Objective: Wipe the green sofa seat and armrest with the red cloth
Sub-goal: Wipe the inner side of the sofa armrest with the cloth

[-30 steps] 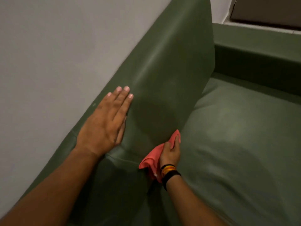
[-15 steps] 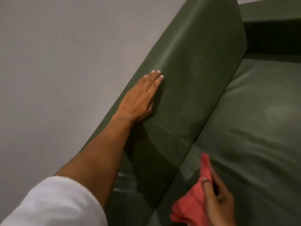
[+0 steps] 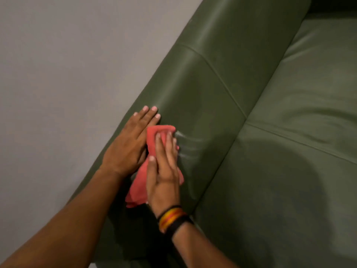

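Observation:
The green sofa's backrest (image 3: 222, 78) runs diagonally from lower left to upper right, with the seat cushions (image 3: 299, 122) to its right. My right hand (image 3: 164, 171), with bands on its wrist, presses the red cloth (image 3: 154, 136) flat against the backrest. A faint wet streak shows just right of the cloth. My left hand (image 3: 129, 144) lies flat on the backrest's top edge, fingers apart, touching the cloth's left side. Part of the cloth hangs below my right palm. No armrest is in view.
A plain grey wall (image 3: 77, 74) fills the left side, right behind the backrest. A seam (image 3: 289, 138) splits the seat into two cushions. A dark shadow lies over the near cushion.
My right hand has risen from the seat crease up onto the backrest with the cloth. The view has swung left and down, and my left hand now sits beside the cloth.

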